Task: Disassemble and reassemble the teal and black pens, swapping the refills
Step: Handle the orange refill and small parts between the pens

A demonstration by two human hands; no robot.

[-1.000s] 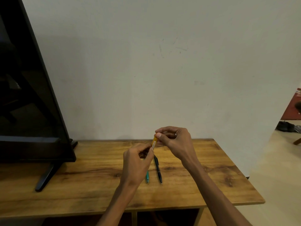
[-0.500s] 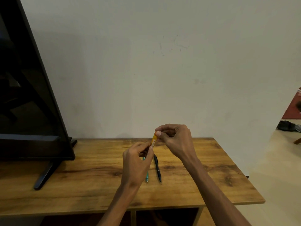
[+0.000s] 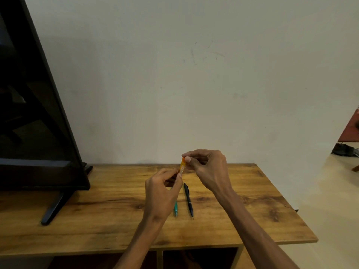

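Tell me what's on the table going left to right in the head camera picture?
TV stand foot → left hand → teal pen → black pen → right hand.

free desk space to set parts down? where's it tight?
Bare wood on the table right of the black pen, out to the right edge. Another bare stretch between the monitor stand foot and the left hand. Crowded in the middle: teal pen and black pen lie side by side under both hands, which hold an orange piece.
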